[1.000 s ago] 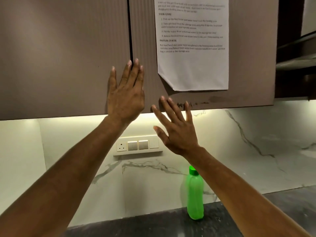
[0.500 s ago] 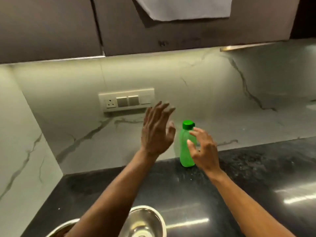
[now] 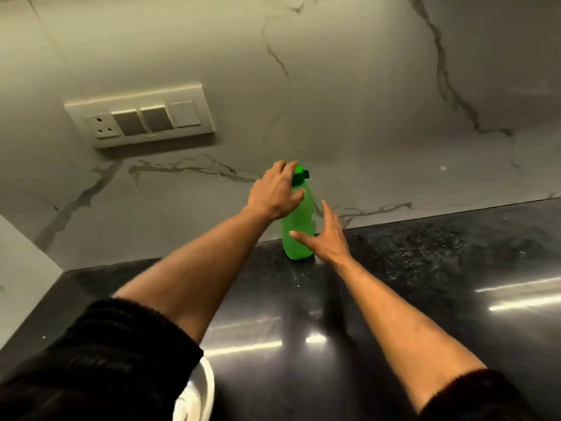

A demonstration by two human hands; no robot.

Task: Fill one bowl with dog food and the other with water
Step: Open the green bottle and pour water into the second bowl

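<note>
A green bottle with a green cap stands upright on the black counter, close to the marble wall. My left hand wraps its neck, with fingers over the cap and the thumb across the front. Beside the bottle's lower right, my right hand is spread, its thumb in front of the green body and its fingers apart. A slice of a shiny steel bowl shows at the bottom edge, mostly hidden under my dark left sleeve. No dog food is in view.
A white switch and socket plate sits on the marble backsplash, up and to the left. A light side wall closes the counter on the left. The glossy counter stretches away to the right.
My view dropped from the upper cabinet doors down to the counter. Both hands came down from the doors to the green bottle, and the left hand has closed around its neck.
</note>
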